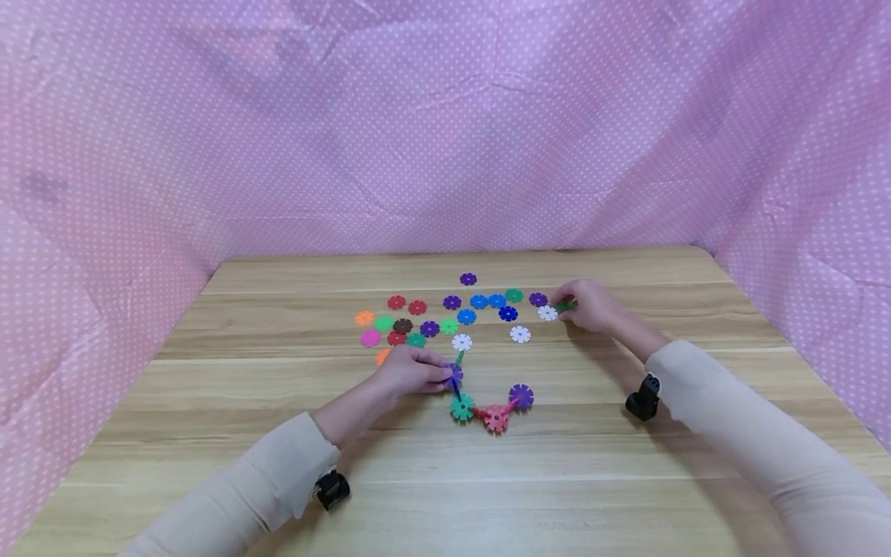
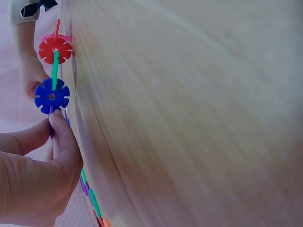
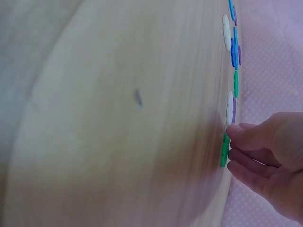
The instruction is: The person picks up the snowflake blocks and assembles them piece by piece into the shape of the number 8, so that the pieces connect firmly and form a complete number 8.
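Observation:
My left hand pinches a purple notched disc between thumb and fingers. That disc belongs to a chain of interlocking plastic snowflake discs, with a blue disc, a teal disc, a red disc, a pinkish-red disc and a purple end disc. A green disc stands on edge at the chain's far end. Over at the right of the loose discs, my right hand has its thumb and fingertips at a green disc, holding it near the tabletop.
Loose discs lie flat across the middle of the wooden table. Beside my right fingers are a white disc and a purple disc. An orange disc marks the left side of the spread. Pink dotted cloth hangs behind.

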Motion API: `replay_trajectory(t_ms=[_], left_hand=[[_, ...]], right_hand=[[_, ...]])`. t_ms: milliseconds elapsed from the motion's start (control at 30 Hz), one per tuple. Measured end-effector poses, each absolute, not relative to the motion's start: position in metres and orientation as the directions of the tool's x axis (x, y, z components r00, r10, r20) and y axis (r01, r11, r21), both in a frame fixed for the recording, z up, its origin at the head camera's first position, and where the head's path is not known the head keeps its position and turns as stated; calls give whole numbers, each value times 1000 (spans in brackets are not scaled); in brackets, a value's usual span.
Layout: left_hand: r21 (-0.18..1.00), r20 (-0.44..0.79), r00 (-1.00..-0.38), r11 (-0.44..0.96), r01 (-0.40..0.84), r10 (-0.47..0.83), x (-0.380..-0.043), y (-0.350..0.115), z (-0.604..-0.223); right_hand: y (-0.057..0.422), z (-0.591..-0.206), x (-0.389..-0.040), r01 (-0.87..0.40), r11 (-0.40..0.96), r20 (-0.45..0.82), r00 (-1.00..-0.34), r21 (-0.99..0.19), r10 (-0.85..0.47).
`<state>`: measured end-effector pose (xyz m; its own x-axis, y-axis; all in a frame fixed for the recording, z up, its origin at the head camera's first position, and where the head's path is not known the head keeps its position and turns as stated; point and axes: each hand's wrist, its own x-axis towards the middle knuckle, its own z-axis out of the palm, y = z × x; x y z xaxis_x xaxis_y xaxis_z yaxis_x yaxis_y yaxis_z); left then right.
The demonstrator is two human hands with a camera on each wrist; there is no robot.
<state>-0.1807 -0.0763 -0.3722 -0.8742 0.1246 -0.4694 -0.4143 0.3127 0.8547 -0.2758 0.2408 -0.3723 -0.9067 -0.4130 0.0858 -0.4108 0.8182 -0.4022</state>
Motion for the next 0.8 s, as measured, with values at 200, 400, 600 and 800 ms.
replay_trajectory(t_ms=[200, 400, 600, 800], left_hand=[[857, -469, -874, 303, -416, 127, -179, -76, -371], [857, -466, -876, 310, -412, 124, -178, -75, -370], [858, -466, -875, 307, -412, 128, -179, -75, -370], [857, -467, -875, 311, -412, 128, -179, -75, -370]], right_hand=[[245, -373, -278, -358, 848, 51, -928, -390, -368], [249, -374, -281, -317, 866, 32, -943, -387, -331], [252, -372, -282, -290, 851, 37, -952, -437, -305], [253, -373, -281, -295, 845, 41, -950, -447, -309]])
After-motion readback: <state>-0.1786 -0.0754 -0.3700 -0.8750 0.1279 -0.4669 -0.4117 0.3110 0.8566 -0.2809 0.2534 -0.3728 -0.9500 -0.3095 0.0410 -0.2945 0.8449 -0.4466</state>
